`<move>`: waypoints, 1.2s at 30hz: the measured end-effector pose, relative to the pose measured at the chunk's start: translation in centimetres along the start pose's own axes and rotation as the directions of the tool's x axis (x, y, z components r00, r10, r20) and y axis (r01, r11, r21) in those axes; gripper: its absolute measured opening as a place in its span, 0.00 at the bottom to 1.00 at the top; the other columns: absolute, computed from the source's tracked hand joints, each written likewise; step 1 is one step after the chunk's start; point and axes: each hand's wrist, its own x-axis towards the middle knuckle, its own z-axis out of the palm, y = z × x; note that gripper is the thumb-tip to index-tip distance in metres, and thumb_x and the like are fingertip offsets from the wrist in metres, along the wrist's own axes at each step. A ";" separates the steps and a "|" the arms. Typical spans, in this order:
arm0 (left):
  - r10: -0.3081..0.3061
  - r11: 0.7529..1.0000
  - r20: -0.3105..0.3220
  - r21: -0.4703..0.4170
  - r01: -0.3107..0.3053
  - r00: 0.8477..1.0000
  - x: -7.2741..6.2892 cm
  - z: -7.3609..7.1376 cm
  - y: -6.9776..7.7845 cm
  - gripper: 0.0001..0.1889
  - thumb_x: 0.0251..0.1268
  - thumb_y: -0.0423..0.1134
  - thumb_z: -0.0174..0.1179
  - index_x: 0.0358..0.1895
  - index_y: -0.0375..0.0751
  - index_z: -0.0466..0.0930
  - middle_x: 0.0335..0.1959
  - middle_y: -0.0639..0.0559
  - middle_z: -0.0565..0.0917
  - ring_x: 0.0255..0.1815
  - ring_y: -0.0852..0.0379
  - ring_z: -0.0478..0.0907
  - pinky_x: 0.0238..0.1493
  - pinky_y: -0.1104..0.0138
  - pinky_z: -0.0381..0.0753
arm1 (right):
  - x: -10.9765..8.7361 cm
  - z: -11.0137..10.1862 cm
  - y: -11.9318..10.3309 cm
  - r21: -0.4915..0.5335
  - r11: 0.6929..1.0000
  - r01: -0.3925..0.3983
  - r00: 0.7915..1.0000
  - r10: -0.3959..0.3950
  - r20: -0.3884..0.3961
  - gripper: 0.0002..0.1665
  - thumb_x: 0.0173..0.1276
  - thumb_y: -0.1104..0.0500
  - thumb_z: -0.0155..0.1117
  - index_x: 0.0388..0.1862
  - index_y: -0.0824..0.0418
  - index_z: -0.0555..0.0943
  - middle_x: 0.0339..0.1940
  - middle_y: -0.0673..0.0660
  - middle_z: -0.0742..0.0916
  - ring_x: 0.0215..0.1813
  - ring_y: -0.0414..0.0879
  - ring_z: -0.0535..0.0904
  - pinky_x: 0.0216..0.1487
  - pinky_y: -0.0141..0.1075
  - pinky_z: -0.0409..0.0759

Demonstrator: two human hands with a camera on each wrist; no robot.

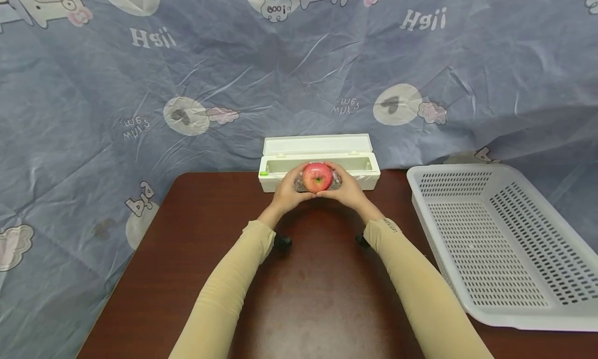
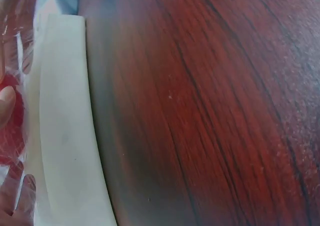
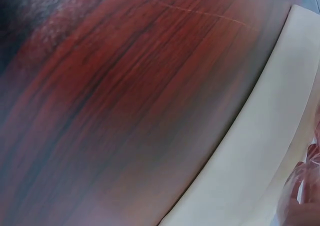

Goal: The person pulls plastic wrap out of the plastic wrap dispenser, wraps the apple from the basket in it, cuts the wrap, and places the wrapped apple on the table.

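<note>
A red and yellow apple [image 1: 317, 177] with clear plastic film [image 1: 336, 180] about it is held up between both hands, stem side facing the head camera. My left hand [image 1: 287, 191] grips it from the left, and my right hand [image 1: 348, 192] grips it from the right. Both thumbs meet below the apple. Just behind stands a long white box [image 1: 280, 183] with its lid [image 1: 317, 143] raised. In the left wrist view the film [image 2: 21, 48] stretches beside the red apple [image 2: 14, 131]. Only fingers under film [image 3: 300, 193] show at the right wrist view's edge.
A white perforated plastic basket [image 1: 481, 250] stands on the right of the dark brown wooden table [image 1: 322, 297]. Behind the table hangs a grey-blue printed cloth [image 1: 280, 79]. A small green piece [image 1: 263, 173] sits at the box's left end.
</note>
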 end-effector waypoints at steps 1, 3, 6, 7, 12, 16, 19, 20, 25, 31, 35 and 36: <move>-0.003 1.000 0.000 -0.010 0.003 1.000 0.0 0.0 -0.1 0.47 0.41 0.39 0.77 0.69 0.45 0.63 0.65 0.49 0.70 0.66 0.55 0.64 0.65 0.60 0.62 | 0.0 0.0 0.0 0.005 1.000 -0.004 1.000 0.004 0.002 0.53 0.44 0.57 0.81 0.69 0.54 0.64 0.66 0.56 0.72 0.68 0.50 0.63 0.67 0.48 0.59; -0.006 1.000 0.003 -0.026 0.007 1.000 0.1 -0.1 -0.1 0.47 0.40 0.39 0.77 0.69 0.46 0.63 0.64 0.49 0.70 0.66 0.55 0.64 0.65 0.61 0.62 | 0.0 -0.1 0.0 0.015 1.000 -0.010 1.000 0.010 0.006 0.53 0.44 0.56 0.81 0.69 0.53 0.65 0.66 0.56 0.72 0.68 0.50 0.63 0.67 0.48 0.59; -0.004 0.999 0.012 -0.053 0.005 1.000 0.1 -0.2 -0.1 0.46 0.40 0.39 0.77 0.68 0.45 0.64 0.64 0.49 0.71 0.65 0.55 0.64 0.65 0.62 0.61 | 0.1 -0.2 0.0 0.016 1.000 -0.011 1.000 0.011 0.012 0.53 0.43 0.55 0.81 0.69 0.54 0.65 0.65 0.56 0.72 0.68 0.51 0.63 0.67 0.49 0.59; -0.006 0.998 0.015 -0.059 0.007 1.000 0.1 -0.3 -0.1 0.46 0.40 0.40 0.77 0.68 0.45 0.64 0.64 0.48 0.70 0.65 0.55 0.64 0.65 0.62 0.61 | 0.1 -0.3 -0.1 0.015 1.000 -0.011 1.000 0.011 0.015 0.53 0.43 0.55 0.81 0.68 0.54 0.65 0.65 0.56 0.73 0.68 0.51 0.64 0.67 0.49 0.59; -0.025 0.997 0.035 -0.074 0.028 0.999 0.0 -0.6 0.1 0.46 0.41 0.41 0.77 0.68 0.45 0.63 0.64 0.49 0.70 0.66 0.55 0.63 0.66 0.61 0.60 | 0.0 -0.5 -0.5 0.028 0.999 -0.019 1.000 0.018 0.024 0.53 0.42 0.55 0.82 0.68 0.55 0.66 0.64 0.57 0.74 0.66 0.52 0.65 0.67 0.49 0.59; -0.037 0.996 0.048 -0.078 0.041 0.998 -0.1 -0.6 0.2 0.45 0.42 0.42 0.77 0.68 0.46 0.64 0.64 0.50 0.70 0.66 0.55 0.63 0.65 0.59 0.61 | 0.0 -0.6 -0.6 0.034 0.999 -0.025 0.999 0.024 0.028 0.52 0.41 0.55 0.82 0.67 0.55 0.67 0.64 0.56 0.74 0.66 0.51 0.65 0.66 0.50 0.60; -0.043 0.996 0.055 -0.081 0.047 0.998 -0.3 -0.7 0.2 0.45 0.42 0.43 0.76 0.68 0.48 0.64 0.64 0.51 0.70 0.66 0.56 0.64 0.65 0.58 0.62 | -0.1 -0.6 -0.5 0.034 0.999 -0.032 0.999 0.031 0.035 0.52 0.41 0.54 0.82 0.67 0.55 0.68 0.64 0.56 0.74 0.66 0.51 0.65 0.66 0.50 0.59; -0.043 0.996 0.056 -0.081 0.048 0.997 -0.3 -0.7 0.2 0.44 0.42 0.43 0.76 0.68 0.48 0.64 0.64 0.51 0.70 0.65 0.56 0.64 0.65 0.58 0.62 | -0.1 -0.6 -0.5 0.035 0.999 -0.038 0.999 0.036 0.035 0.52 0.41 0.54 0.82 0.66 0.54 0.68 0.63 0.56 0.74 0.66 0.50 0.65 0.67 0.49 0.59; -0.041 0.996 0.057 -0.079 0.045 0.998 -0.3 -0.7 0.3 0.45 0.41 0.43 0.77 0.67 0.48 0.65 0.63 0.51 0.71 0.65 0.56 0.65 0.64 0.58 0.62 | -0.2 -0.8 -0.6 0.043 0.998 -0.045 0.998 0.043 0.043 0.51 0.42 0.53 0.82 0.66 0.55 0.68 0.63 0.56 0.74 0.66 0.51 0.65 0.67 0.50 0.59; -0.027 0.996 0.064 -0.084 0.032 0.998 -0.3 -0.9 0.6 0.45 0.41 0.44 0.77 0.67 0.44 0.65 0.62 0.51 0.72 0.64 0.56 0.66 0.64 0.59 0.62 | -0.4 -0.9 -0.8 0.035 0.998 -0.055 0.998 0.053 0.046 0.51 0.42 0.53 0.82 0.66 0.55 0.68 0.63 0.57 0.75 0.66 0.51 0.65 0.67 0.49 0.59; -0.032 0.996 0.068 -0.081 0.038 0.997 -0.3 -1.0 0.7 0.45 0.41 0.44 0.77 0.67 0.44 0.66 0.62 0.51 0.72 0.64 0.56 0.66 0.64 0.60 0.62 | -0.5 -1.0 -0.8 0.035 0.998 -0.061 0.997 0.059 0.049 0.50 0.42 0.52 0.81 0.66 0.55 0.69 0.63 0.56 0.75 0.66 0.51 0.65 0.67 0.49 0.59; -0.037 0.996 0.069 -0.076 0.042 0.997 -0.4 -1.0 0.8 0.45 0.41 0.44 0.77 0.67 0.45 0.66 0.62 0.51 0.72 0.64 0.56 0.66 0.64 0.60 0.62 | -0.5 -1.0 -0.8 0.032 0.998 -0.062 0.997 0.060 0.051 0.50 0.42 0.52 0.81 0.66 0.55 0.69 0.63 0.56 0.75 0.66 0.51 0.65 0.67 0.49 0.59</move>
